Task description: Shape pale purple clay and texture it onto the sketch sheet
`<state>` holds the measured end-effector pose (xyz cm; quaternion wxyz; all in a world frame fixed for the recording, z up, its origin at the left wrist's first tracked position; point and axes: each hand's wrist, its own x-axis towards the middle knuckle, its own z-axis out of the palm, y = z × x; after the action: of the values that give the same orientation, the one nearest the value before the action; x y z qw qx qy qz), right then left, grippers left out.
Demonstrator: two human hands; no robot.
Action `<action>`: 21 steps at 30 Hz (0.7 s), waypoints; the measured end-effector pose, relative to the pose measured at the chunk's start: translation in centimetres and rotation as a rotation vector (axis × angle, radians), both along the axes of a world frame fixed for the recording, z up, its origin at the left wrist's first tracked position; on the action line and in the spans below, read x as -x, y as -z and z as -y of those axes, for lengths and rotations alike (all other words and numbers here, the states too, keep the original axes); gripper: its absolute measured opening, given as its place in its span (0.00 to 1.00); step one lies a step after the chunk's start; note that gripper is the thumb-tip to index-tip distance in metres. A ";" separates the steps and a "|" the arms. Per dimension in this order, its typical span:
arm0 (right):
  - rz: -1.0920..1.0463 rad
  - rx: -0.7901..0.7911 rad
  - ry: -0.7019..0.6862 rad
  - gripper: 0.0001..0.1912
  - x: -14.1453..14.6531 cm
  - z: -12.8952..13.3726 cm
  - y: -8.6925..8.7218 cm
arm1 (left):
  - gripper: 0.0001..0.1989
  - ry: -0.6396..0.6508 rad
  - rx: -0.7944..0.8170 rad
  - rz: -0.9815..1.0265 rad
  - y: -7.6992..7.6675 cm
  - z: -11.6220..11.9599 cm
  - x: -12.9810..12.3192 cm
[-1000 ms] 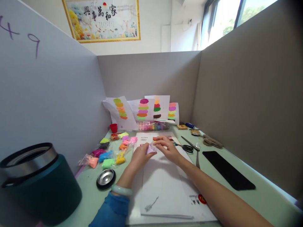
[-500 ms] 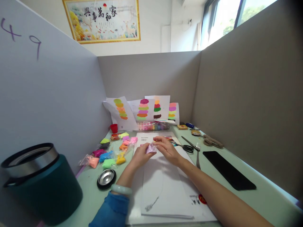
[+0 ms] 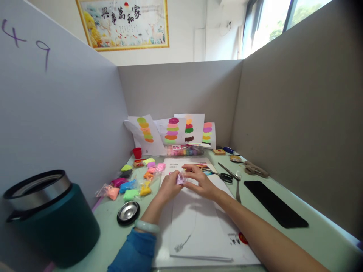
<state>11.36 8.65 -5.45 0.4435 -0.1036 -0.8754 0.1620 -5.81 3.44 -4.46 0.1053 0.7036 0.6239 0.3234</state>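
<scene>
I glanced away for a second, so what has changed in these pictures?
The right hand has spread its thumb and fingers wider apart beside the lilac packet. The left hand keeps its grip. The blue packet and steel lid lie as before.

packet [image 3: 180, 179]: in left hand [image 3: 169, 186], above paper [image 3: 195, 226] | container [image 3: 61, 223]: left of lid [image 3: 128, 213] | strip [image 3: 275, 204]: right of paper

The left arm [image 3: 153, 213] is slanting up from the bottom edge, while the right arm [image 3: 255, 226] is stretching in from the lower right. The left hand [image 3: 169, 187] is gripping, its fingers curling inward. Just beside it, the right hand [image 3: 203, 184] is arching, its thumb standing apart from its bending forefinger.
</scene>
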 end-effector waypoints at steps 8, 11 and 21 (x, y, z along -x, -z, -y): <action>-0.013 -0.066 0.048 0.17 0.1 -0.1 0.1 | 0.04 -0.050 -0.065 -0.074 0.0 0.1 0.0; -0.003 -0.071 0.032 0.15 0.2 -0.1 0.1 | 0.05 -0.073 -0.068 -0.075 0.0 0.1 0.0; -0.006 -0.117 0.060 0.19 0.4 -0.1 0.5 | 0.07 -0.055 -0.078 0.047 0.3 -0.1 0.2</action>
<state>10.94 8.79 -5.93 0.4558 -0.1032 -0.8787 0.0976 -6.00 3.57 -4.81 0.0836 0.6818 0.6274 0.3668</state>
